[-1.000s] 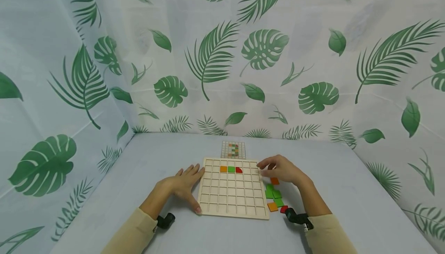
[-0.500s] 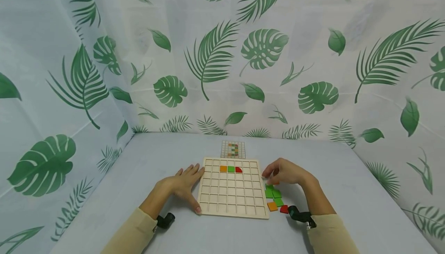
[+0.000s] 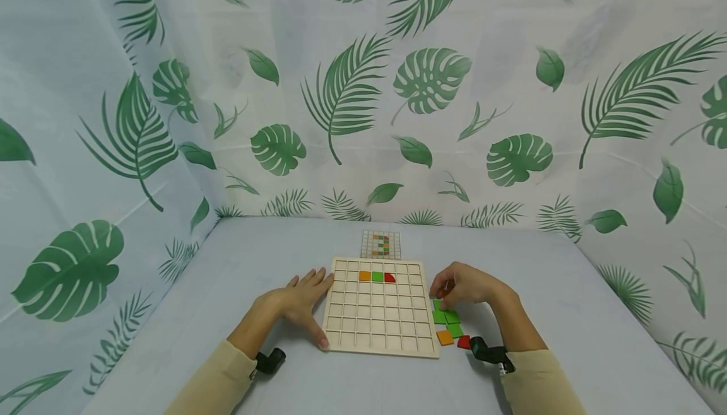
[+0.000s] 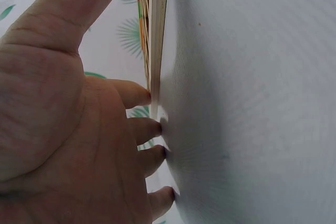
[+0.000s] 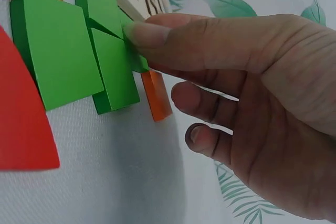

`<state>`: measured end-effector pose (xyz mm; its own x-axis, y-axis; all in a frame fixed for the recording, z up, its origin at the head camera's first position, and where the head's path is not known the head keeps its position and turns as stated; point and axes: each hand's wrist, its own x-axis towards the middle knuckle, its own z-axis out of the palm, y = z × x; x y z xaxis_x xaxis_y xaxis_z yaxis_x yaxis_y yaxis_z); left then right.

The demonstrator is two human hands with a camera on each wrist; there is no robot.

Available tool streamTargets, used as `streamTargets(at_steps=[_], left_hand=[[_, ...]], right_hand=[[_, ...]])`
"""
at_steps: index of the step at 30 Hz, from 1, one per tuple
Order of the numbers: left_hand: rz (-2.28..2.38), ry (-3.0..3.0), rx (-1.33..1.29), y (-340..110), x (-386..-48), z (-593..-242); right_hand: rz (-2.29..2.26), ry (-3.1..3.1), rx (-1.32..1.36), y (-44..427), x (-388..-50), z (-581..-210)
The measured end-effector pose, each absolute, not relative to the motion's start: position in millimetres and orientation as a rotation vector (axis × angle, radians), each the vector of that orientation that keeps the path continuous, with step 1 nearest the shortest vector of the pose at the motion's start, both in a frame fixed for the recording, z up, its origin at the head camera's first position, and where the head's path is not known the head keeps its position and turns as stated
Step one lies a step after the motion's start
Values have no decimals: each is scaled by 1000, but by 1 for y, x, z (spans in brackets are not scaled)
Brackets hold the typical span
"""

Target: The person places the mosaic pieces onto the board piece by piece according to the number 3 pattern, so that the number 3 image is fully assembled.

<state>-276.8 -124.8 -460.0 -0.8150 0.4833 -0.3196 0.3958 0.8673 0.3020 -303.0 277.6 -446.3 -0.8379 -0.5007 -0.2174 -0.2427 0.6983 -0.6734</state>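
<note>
Right hand [image 3: 466,284]: thumb and forefinger close together at a green tile [image 5: 137,62] just right of the board; cannot tell whether they pinch it. Left hand [image 3: 298,301]: fingers spread, touching the left edge of the wooden board [image 3: 377,327], thumb at its near left corner, nothing clamped.

Set in second row from far edge: orange square [image 3: 365,276], green square [image 3: 377,277], red quarter-round [image 3: 389,277]. Patterned card [image 3: 381,245], just beyond the board, shows lower coloured rows too; judged early on. Left over, beside the board's right edge: loose green tiles [image 3: 452,317], loose orange tiles [image 3: 445,338], one loose red piece [image 3: 464,342].

Board lies flat on the table [image 3: 528,289], roughly square, no evident long axis, near edge facing the person. Set row runs left to right; red's curve faces far right.
</note>
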Motion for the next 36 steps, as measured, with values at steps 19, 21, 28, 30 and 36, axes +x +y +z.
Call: streamTargets(at_steps=[19, 21, 28, 30, 36], left_hand=[[312, 2653, 661, -126, -277, -459], [308, 2652, 661, -126, -277, -459], [301, 2651, 660, -126, -277, -458], [302, 2651, 659, -126, -277, -459], [314, 2651, 664, -126, -277, -460]], right_hand=[[-859, 2655, -479, 270, -304, -448], [-854, 2673, -486, 270, -305, -450], [-864, 2679, -490, 270, -306, -451], [-864, 2677, -502, 270, -306, -451], [-856, 2686, -534, 268, -305, -451]])
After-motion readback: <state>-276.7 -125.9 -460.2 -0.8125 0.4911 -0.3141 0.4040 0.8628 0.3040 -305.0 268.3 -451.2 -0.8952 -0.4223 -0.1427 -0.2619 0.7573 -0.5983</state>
